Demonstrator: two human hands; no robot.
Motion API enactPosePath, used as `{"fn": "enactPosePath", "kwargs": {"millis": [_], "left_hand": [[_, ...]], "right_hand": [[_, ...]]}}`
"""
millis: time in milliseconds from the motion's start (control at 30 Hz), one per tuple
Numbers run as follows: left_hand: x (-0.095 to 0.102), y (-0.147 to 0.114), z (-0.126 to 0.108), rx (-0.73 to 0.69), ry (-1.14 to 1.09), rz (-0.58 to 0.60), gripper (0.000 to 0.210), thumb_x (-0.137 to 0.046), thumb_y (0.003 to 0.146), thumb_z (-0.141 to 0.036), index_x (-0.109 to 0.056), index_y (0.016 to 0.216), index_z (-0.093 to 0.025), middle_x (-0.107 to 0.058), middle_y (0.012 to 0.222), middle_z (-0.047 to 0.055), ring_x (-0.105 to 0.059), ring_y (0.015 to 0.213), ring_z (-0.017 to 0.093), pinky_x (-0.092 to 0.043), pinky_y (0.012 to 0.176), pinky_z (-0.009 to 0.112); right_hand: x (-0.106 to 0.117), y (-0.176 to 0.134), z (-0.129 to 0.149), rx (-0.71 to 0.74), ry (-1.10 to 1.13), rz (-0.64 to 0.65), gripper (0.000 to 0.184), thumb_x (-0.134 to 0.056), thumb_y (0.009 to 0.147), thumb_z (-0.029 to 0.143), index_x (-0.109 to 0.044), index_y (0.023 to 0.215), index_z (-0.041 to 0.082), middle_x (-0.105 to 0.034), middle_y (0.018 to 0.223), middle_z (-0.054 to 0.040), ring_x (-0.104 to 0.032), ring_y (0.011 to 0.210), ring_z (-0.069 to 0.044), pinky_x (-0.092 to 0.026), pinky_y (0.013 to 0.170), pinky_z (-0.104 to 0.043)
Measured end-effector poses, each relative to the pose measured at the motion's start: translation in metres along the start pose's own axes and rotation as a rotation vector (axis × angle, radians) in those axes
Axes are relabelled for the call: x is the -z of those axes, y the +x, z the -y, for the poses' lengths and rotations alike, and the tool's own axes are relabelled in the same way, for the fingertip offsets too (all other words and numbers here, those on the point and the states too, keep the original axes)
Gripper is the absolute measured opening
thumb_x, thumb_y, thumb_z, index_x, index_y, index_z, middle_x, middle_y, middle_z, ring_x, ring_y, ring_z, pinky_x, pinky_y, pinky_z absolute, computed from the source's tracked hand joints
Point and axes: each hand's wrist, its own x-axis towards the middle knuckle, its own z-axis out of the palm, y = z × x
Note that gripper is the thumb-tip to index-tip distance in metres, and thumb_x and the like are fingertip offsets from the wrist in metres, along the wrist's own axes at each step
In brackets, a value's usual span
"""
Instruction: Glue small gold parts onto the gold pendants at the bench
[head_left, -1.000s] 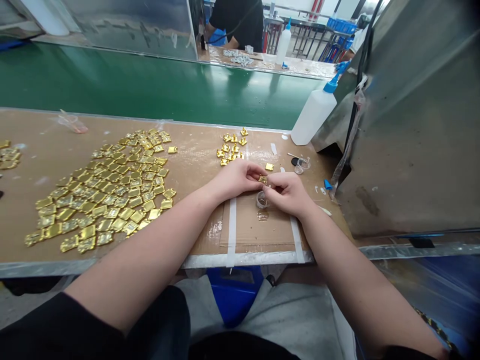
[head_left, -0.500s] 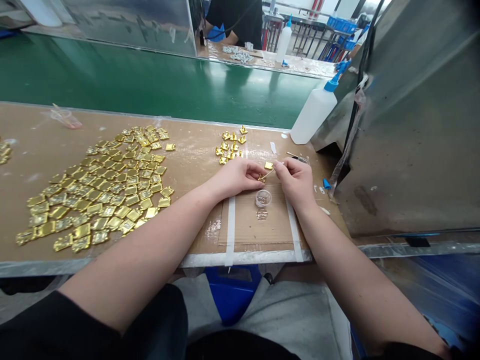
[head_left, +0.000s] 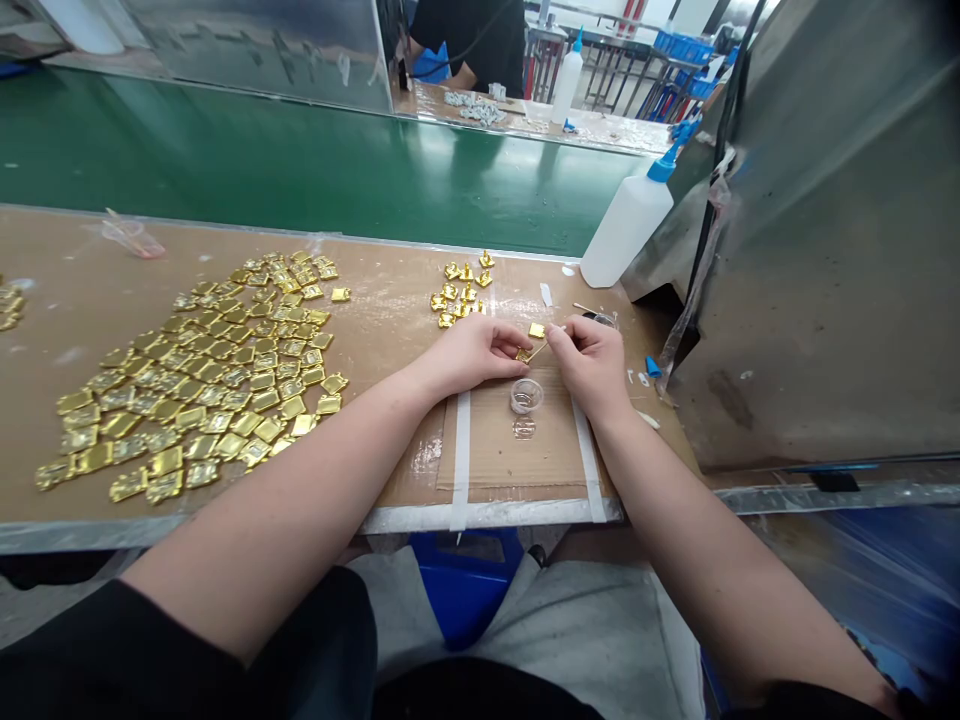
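Observation:
My left hand (head_left: 487,350) is closed on a small gold piece (head_left: 523,355), which its fingers partly cover. My right hand (head_left: 592,358) pinches a thin wooden stick (head_left: 537,351), its tip at the held piece. Just beyond the fingertips lies a square gold piece (head_left: 537,330). A small clear round cup (head_left: 526,397) stands on the cardboard sheet (head_left: 517,465) in front of my hands. Behind my left hand several upright gold pieces (head_left: 466,292) are grouped together.
Many flat gold pieces (head_left: 217,370) spread across the table on the left. A white squeeze bottle (head_left: 626,232) leans near a metal panel (head_left: 817,260) at the right. Beyond runs a green belt (head_left: 300,160). Across it sits a person in a dark shirt (head_left: 472,40).
Both hands keep nearly the same place. The held gold piece and the stick have shifted only slightly.

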Motion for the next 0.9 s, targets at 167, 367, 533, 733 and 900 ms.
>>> {"fn": "enactPosePath", "kwargs": {"millis": [167,367,533,733,900], "left_hand": [[0.000,-0.002,-0.001,-0.003,-0.053,0.012,0.032,-0.086,0.074,-0.021,-0.081,0.106,-0.017,-0.074,0.082,0.003,-0.066,0.070,0.014,-0.053,0.070,0.030],[-0.002,-0.001,0.001,0.054,-0.264,-0.082,0.032,-0.086,0.075,-0.019,-0.079,0.106,-0.016,-0.075,0.087,0.004,-0.070,0.079,0.014,-0.058,0.079,0.030],[-0.007,-0.002,0.003,0.127,-0.376,-0.268,0.038,-0.089,0.074,-0.021,-0.079,0.110,-0.018,-0.079,0.098,0.007,-0.074,0.088,0.018,-0.061,0.091,0.035],[-0.007,-0.011,-0.001,0.207,-0.520,-0.323,0.041,-0.088,0.078,-0.031,-0.077,0.116,-0.020,-0.079,0.109,0.009,-0.076,0.098,0.021,-0.062,0.095,0.037],[-0.008,-0.008,-0.006,0.148,-0.503,-0.277,0.041,-0.087,0.078,-0.032,-0.076,0.116,-0.018,-0.079,0.110,0.010,-0.076,0.092,0.021,-0.062,0.094,0.037]], "right_hand": [[0.006,-0.002,0.001,-0.002,0.111,-0.042,0.043,-0.065,0.090,0.036,-0.041,0.057,0.022,-0.040,0.057,0.0034,-0.036,0.057,-0.013,-0.029,0.058,-0.031],[0.020,-0.014,0.011,0.177,-0.018,0.425,0.046,-0.062,0.095,0.037,-0.037,0.059,0.022,-0.036,0.057,0.0044,-0.036,0.055,-0.012,-0.027,0.057,-0.031],[0.016,-0.022,0.016,0.306,-0.388,0.431,0.045,-0.060,0.098,0.031,-0.033,0.063,0.021,-0.042,0.060,0.0024,-0.037,0.057,-0.013,-0.024,0.060,-0.033],[0.020,-0.025,0.010,0.221,-0.370,0.427,0.046,-0.052,0.101,0.046,-0.032,0.066,0.024,-0.043,0.061,0.0005,-0.038,0.058,-0.017,-0.025,0.060,-0.034],[0.025,-0.026,-0.001,0.233,-0.153,0.188,0.047,-0.041,0.102,0.054,-0.038,0.066,0.025,-0.039,0.061,0.0005,-0.039,0.057,-0.018,-0.027,0.061,-0.036]]}}
